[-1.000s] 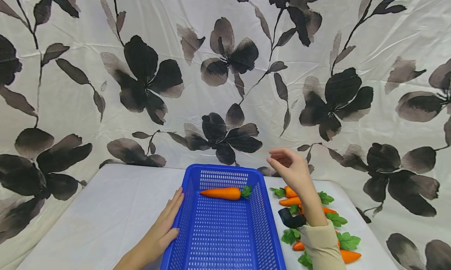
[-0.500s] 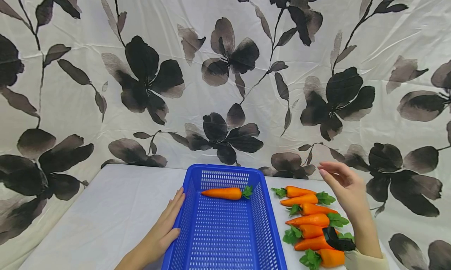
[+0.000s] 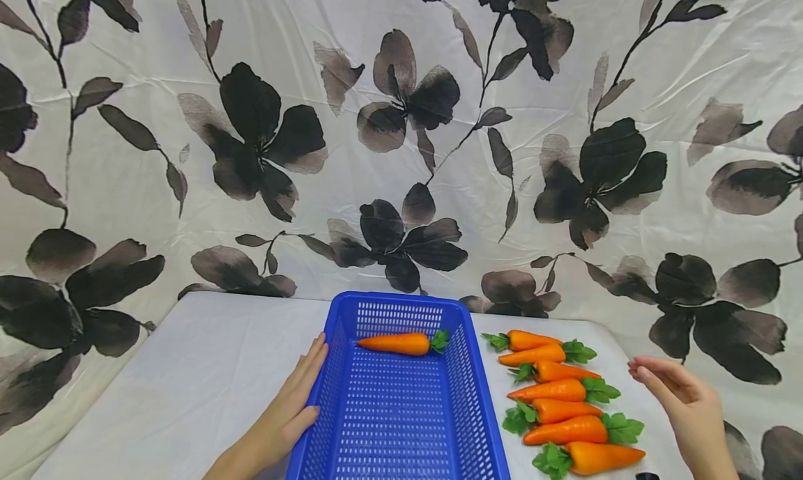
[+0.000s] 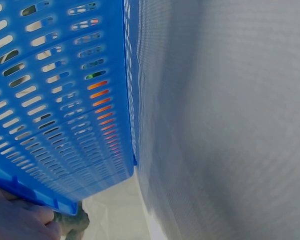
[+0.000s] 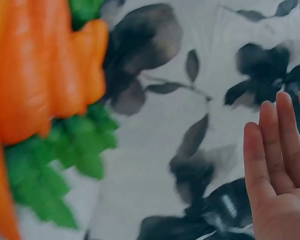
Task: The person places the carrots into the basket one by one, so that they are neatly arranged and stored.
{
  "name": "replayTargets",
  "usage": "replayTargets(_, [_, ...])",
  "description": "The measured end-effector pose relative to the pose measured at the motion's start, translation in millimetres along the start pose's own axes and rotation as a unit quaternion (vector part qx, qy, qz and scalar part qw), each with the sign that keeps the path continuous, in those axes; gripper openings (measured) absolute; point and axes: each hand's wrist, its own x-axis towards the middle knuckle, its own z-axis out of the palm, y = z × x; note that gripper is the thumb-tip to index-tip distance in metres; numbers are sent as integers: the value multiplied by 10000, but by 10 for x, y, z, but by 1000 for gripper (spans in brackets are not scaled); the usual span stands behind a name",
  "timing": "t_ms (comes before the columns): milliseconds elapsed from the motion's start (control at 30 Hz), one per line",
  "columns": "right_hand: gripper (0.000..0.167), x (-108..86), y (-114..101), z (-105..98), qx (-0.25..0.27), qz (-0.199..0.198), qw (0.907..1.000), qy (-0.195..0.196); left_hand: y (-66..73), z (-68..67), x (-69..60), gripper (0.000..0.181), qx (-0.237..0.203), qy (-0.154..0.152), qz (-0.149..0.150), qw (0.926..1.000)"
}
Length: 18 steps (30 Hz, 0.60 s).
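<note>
One carrot lies in the blue basket, seven carrots right of it. The left hand, straight-fingered, touches its left side; the right hand, relaxed, empty, hangs farther right.

A makeshift, cloth-screened setup, room type unclear: a creased floral cloth hangs at twelve o'clock, just behind the white table at six o'clock.

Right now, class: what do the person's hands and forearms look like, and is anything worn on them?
The left hand and right hand are bare, with no gloves or rings visible. The forearms show no sleeve in the head view. A small black piece shows at its bottom edge near the right wrist; too little to identify.
</note>
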Motion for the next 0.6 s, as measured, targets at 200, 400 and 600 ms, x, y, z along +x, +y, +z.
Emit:
replayTargets(200, [21,-214,331,-217,-142,1143,9933,-77,9,-13,2,86,-42,-53,-91,9999])
replayTargets(400, [30,-343,572,-339,-493,1642,9846,-331,9,-20,1,86,-74,-89,-125,9999])
replayTargets(600, [35,-374,804,-423,-1156,2708,9541,-555,1,-11,2,85,-59,-84,-61,9999])
